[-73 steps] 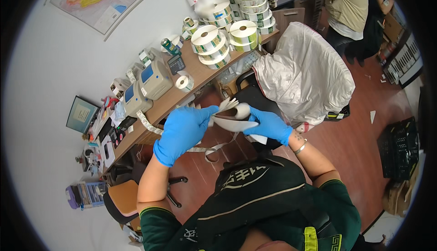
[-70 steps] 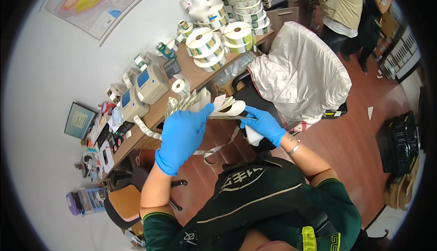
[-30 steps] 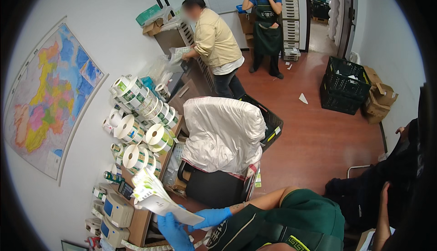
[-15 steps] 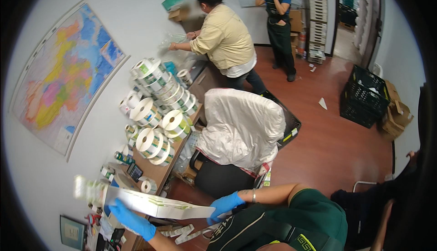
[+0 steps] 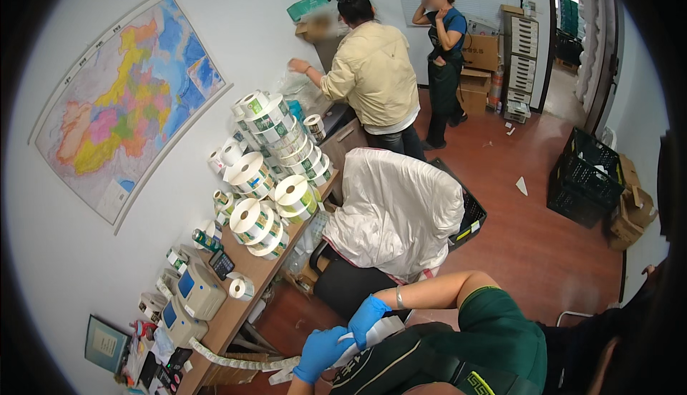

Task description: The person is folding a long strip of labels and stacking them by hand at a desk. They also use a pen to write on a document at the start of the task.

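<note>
Both gloved hands, left hand (image 5: 320, 352) and right hand (image 5: 367, 318), closed in grip on a white label roll (image 5: 372, 334) low before the chest, label strip (image 5: 236, 361) trailing left toward the desk (image 5: 236, 313), seemingly to keep it from uncoiling.

Two gloved hands show low in the view: the left hand (image 5: 320, 352) and the right hand (image 5: 367, 317), both in blue gloves, together on one white strip (image 5: 379, 329). Two other people stand at the far end: one in a cream jacket (image 5: 373, 84), one in a dark apron (image 5: 445, 59). One map (image 5: 122, 101) hangs on the wall. The label rolls (image 5: 268, 173) stacked on the surface (image 5: 232, 309) number well over a dozen; an exact count cannot be told. Two small label printers (image 5: 189, 298) sit there. One chair under a white cover (image 5: 393, 212), one black crate (image 5: 587, 177).
</note>
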{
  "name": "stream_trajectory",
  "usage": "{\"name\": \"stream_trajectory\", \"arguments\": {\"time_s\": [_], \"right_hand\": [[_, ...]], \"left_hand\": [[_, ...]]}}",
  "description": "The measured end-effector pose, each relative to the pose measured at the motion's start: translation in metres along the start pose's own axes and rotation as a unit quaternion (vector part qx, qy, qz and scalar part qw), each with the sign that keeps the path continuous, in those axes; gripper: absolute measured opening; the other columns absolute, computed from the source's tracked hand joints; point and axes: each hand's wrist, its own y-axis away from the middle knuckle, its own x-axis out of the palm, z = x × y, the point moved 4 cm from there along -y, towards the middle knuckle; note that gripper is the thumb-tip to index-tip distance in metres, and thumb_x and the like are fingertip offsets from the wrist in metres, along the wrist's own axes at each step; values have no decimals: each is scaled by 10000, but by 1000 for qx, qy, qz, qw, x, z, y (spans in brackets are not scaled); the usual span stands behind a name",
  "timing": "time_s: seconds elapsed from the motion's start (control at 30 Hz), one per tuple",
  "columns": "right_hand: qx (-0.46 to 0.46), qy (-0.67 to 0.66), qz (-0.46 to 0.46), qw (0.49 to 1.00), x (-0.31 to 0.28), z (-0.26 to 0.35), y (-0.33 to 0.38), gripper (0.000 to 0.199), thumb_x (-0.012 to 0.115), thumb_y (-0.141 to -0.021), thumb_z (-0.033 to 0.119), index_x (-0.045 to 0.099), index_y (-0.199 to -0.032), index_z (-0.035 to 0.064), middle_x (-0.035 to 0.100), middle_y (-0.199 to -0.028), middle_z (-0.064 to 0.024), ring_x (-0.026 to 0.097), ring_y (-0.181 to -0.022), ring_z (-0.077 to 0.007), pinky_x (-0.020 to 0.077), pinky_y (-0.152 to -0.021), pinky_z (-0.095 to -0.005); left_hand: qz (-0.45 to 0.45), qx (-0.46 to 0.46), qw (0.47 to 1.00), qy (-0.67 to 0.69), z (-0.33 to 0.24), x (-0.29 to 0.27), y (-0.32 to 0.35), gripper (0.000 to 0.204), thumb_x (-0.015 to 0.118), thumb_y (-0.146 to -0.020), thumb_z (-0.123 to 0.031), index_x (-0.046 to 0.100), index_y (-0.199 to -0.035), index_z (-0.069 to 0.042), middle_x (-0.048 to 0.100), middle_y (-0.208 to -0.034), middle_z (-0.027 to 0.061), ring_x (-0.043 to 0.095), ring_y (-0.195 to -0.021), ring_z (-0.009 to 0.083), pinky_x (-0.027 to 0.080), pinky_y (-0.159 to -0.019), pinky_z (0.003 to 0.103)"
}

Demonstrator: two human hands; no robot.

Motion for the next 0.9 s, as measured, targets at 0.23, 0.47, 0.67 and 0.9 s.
{"name": "stream_trajectory", "arguments": {"time_s": [0.23,0.47,0.67,0.9], "right_hand": [[-156,-10,-49,986,-51,31,39,375,612,-931,264,605,-1135,-52,620,-1038,-35,516,-959,-99,421,-873,-277],[-344,-113,-218,906,-50,53,36,461,637,-891,143,505,-1304,-13,540,-1267,-77,477,-1171,-164,356,-1031,-312],[-489,-359,-197,770,-13,77,1,702,496,-961,428,230,-1488,47,322,-1504,-119,331,-1372,-232,276,-1128,-356],[-506,-233,-316,768,-1,89,11,659,566,-950,202,225,-1494,56,431,-1422,-120,449,-1259,-168,398,-1003,-277]], "left_hand": [[-114,-111,969,187,9,-51,19,151,673,-821,-202,661,-807,-53,619,-703,124,600,-641,223,455,-618,327],[-213,-224,782,541,43,-58,39,86,670,-815,-67,634,-859,-2,590,-775,12,514,-703,83,413,-642,249],[-302,-194,692,627,26,-30,9,117,607,-859,-99,616,-908,6,615,-867,29,543,-807,109,424,-761,258],[-268,-213,734,587,38,-5,13,275,584,-878,-120,603,-1105,34,627,-1037,69,581,-882,135,462,-789,278]]}}
